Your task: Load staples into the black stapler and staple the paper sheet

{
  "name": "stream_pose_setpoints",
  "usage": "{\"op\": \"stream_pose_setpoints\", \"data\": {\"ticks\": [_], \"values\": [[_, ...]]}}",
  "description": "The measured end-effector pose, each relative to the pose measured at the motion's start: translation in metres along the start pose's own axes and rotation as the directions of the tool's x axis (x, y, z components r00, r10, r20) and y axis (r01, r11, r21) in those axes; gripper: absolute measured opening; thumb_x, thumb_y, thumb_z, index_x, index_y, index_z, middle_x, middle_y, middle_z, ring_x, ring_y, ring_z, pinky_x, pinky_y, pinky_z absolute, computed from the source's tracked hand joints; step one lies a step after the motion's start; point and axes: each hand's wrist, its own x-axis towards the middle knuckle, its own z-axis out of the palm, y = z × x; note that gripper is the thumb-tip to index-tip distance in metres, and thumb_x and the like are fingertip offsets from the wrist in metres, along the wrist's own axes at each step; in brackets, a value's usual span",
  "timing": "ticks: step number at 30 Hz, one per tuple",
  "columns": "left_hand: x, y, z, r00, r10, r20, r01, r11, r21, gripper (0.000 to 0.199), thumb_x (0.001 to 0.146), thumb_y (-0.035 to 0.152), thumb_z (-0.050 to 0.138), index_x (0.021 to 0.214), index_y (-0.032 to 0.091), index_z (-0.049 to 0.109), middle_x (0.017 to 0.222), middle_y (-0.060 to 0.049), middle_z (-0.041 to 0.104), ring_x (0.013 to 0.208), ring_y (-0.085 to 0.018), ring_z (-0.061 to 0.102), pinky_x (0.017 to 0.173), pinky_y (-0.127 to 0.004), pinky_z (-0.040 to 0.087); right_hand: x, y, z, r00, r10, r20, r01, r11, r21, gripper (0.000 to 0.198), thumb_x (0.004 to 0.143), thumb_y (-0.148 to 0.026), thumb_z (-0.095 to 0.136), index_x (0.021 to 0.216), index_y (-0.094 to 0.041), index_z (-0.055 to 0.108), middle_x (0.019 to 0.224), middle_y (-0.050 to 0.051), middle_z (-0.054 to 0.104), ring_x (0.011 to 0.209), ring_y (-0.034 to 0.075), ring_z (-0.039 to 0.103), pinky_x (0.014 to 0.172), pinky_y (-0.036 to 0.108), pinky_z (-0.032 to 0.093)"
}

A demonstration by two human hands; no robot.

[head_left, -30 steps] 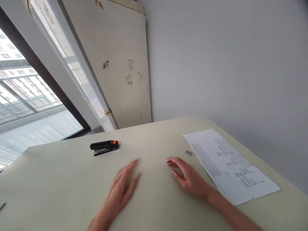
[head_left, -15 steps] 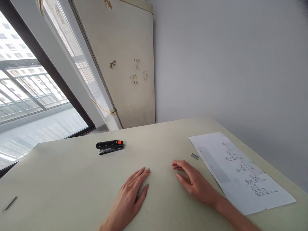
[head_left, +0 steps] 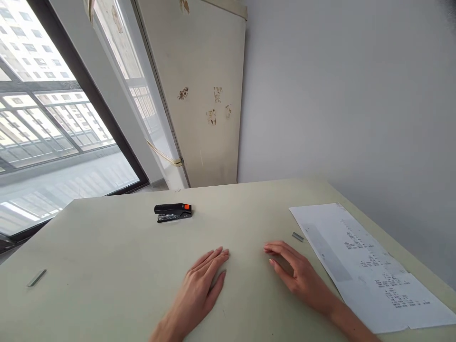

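Note:
My left hand (head_left: 204, 286) lies palm down on the pale table (head_left: 117, 285), fingers stretched out and nothing in it. To its right, my right hand (head_left: 295, 270) rests on its side on the table, thumb and curved fingers apart, also holding nothing. A black stapler (head_left: 173, 213) with an orange patch lies beyond my left hand. Just past my right hand is a small strip of staples (head_left: 298, 236). A printed sheet of paper (head_left: 359, 261) lies to the right, its near left edge passing beside my right wrist. Another thin grey strip (head_left: 36, 278) lies at the far left.
Behind the table stands a tall off-white cabinet or fridge (head_left: 199, 147) with peeled brown patches and a cord round its edge. A grey wall (head_left: 338, 95) borders the table's far right. At left, a dark-framed window (head_left: 53, 114) shows railings and buildings.
The view has turned and tilted slightly, so most of the scene sits further right. Both hands keep nearly the same pose on the table; the stapler, strips and paper stay put.

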Motion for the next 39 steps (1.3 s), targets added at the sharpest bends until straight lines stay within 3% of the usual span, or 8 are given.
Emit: {"op": "stream_pose_setpoints", "data": {"ticks": [2,5,7,10,13,39], "values": [[0.0,0.001,0.0,1.0,0.003,-0.011,-0.003,1.0,-0.007,0.043,0.108,0.026,0.048,0.15,0.029,0.049,0.149,-0.003,0.064,0.144,-0.022,0.055,0.12,-0.04,0.049,0.0,0.007,-0.006,0.988,-0.023,-0.155,0.004,0.992,-0.123,0.026,0.107,-0.04,0.047,0.127,-0.033,0.063,0.129,0.007,0.067,0.121,0.028,0.066,0.101,0.048,0.059],[0.0,0.002,0.001,0.999,0.004,-0.032,-0.005,1.0,-0.018,0.04,0.108,0.026,0.048,0.147,0.029,0.054,0.145,-0.004,0.067,0.143,-0.024,0.056,0.119,-0.042,0.05,0.001,0.027,-0.019,0.891,-0.067,-0.449,-0.099,0.937,-0.335,0.028,0.105,-0.047,0.049,0.12,-0.028,0.063,0.116,0.013,0.068,0.113,0.034,0.065,0.097,0.055,0.055],[0.0,0.002,0.003,0.999,0.005,-0.039,-0.006,1.0,-0.023,0.039,0.108,0.027,0.047,0.145,0.029,0.056,0.144,-0.004,0.068,0.142,-0.025,0.057,0.119,-0.043,0.051,0.0,0.042,-0.026,0.858,-0.052,-0.512,-0.192,0.89,-0.413,0.034,0.102,-0.052,0.051,0.122,-0.025,0.061,0.118,0.015,0.066,0.113,0.036,0.062,0.091,0.054,0.055],[-0.001,0.002,0.004,0.999,0.004,-0.04,-0.005,1.0,-0.023,0.037,0.108,0.028,0.046,0.144,0.028,0.057,0.145,-0.005,0.067,0.143,-0.024,0.056,0.119,-0.044,0.05,-0.001,0.061,-0.032,0.858,0.019,-0.514,-0.288,0.845,-0.45,0.04,0.099,-0.056,0.053,0.121,-0.024,0.061,0.12,0.016,0.062,0.113,0.037,0.06,0.084,0.05,0.056],[-0.002,0.002,0.004,0.999,0.003,-0.044,-0.003,1.0,-0.017,0.036,0.109,0.028,0.045,0.143,0.027,0.057,0.146,-0.004,0.067,0.143,-0.023,0.056,0.12,-0.042,0.05,-0.001,0.07,-0.031,0.863,0.058,-0.502,-0.319,0.834,-0.451,0.037,0.099,-0.057,0.051,0.108,-0.023,0.063,0.116,0.014,0.061,0.111,0.035,0.061,0.078,0.046,0.056],[-0.001,-0.001,0.0,0.997,0.055,-0.048,-0.053,0.998,0.032,0.033,0.107,0.027,0.051,0.14,0.028,0.059,0.147,-0.004,0.066,0.144,-0.023,0.055,0.118,-0.039,0.051,0.006,0.075,-0.022,0.863,0.064,-0.5,-0.279,0.887,-0.369,0.033,0.101,-0.053,0.044,0.096,-0.025,0.062,0.111,0.011,0.066,0.103,0.032,0.064,0.073,0.041,0.054]]}}
